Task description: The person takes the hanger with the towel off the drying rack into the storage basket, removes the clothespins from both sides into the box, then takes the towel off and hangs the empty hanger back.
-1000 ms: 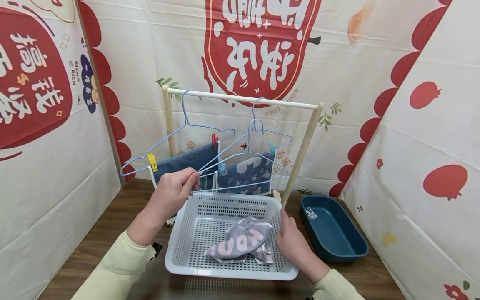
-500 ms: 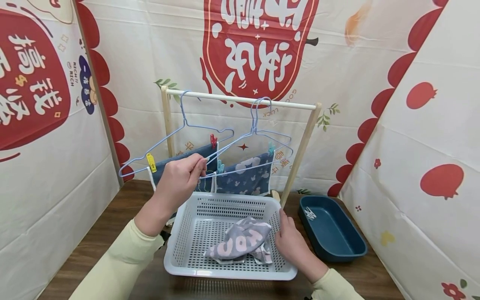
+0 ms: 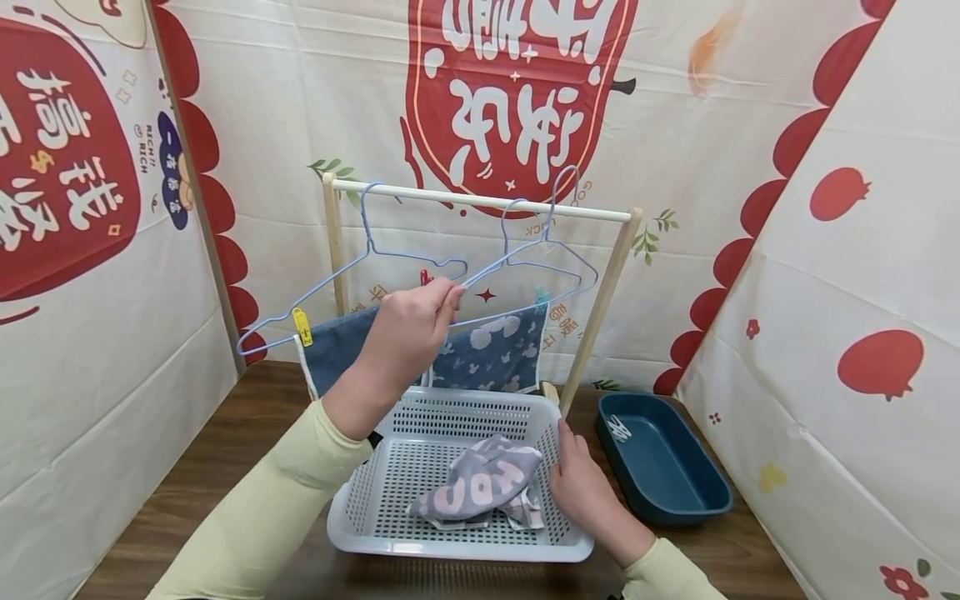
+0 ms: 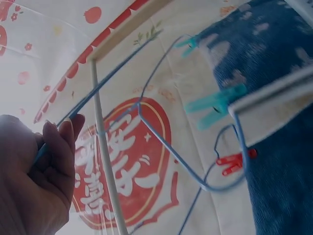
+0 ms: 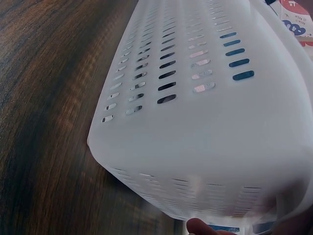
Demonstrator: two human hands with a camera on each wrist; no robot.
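Observation:
My left hand [image 3: 408,333] grips one end of a blue wire clothes hanger [image 3: 547,237], holding it tilted in front of the rack. The hanger's hook rises by the white rod [image 3: 442,197]; whether they touch, I cannot tell. Behind it, a plain blue towel [image 3: 337,354] and a mouse-patterned blue towel [image 3: 491,354] hang clipped to two other hangers. Down on the right, my right hand [image 3: 585,492] holds the right rim of a pale plastic basket [image 3: 457,547]. A crumpled grey-and-pink towel [image 3: 480,487] lies inside the basket.
Right of the basket stands a dark blue tray [image 3: 675,467] with white clips [image 3: 619,428] in it. Yellow [image 3: 302,327], red [image 4: 232,162] and teal clothespins [image 4: 215,106] fasten the hung towels. Wooden posts [image 3: 600,308] carry the rod. Printed cloth [image 3: 825,275] surrounds the table.
My left hand has moved up and to the right with the hanger, raising its hook from below the rod to above it. The right hand has stayed on the basket.

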